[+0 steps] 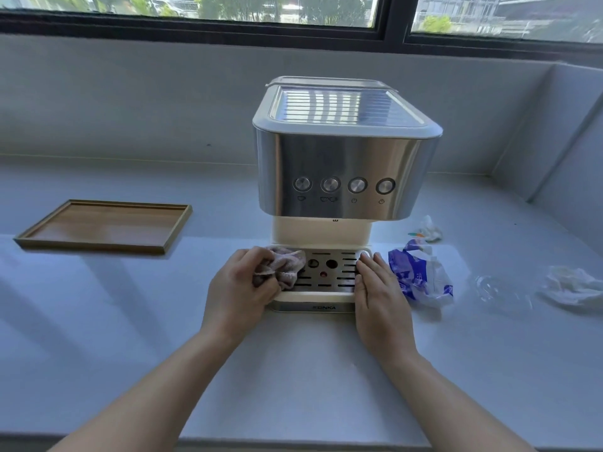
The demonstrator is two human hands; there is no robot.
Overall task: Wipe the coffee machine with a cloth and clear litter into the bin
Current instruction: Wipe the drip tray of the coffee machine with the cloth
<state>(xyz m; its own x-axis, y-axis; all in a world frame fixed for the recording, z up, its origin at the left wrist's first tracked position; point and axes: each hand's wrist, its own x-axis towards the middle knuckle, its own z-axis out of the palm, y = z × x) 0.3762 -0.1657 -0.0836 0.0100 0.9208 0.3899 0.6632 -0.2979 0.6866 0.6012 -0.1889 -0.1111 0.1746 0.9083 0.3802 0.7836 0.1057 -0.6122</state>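
Closest to me, two bare forearms reach in over the pale counter (293,370) towards the foot of the coffee machine (346,151). The left hand (241,282) has its fingers curled round a bunched pinkish cloth (284,265) and holds it down on the left end of the slotted metal drip tray (329,277). The right hand (380,288) lies flat with its fingers straight and together, holding nothing, pressed on the tray's right edge as if to steady the machine. The tray's long axis runs left to right between the two hands, so the uncovered stretch of grille lies to the right of the cloth. I would guess the next stroke travels that way, towards the bracing hand. Just beside the right hand, on its outer side, sits a crumpled blue and white wrapper (421,278). Further right are a scrap of clear plastic (489,288) and a wad of white tissue (574,288), with a smaller scrap (429,230) just behind the wrapper. All the litter is to the right, so the right hand is much the nearer to it; I see no bin. Well off to the left rests a shallow wooden tray (104,226). Behind it all the machine's steel front rises with its four round buttons, and beyond that is the window (228,8).
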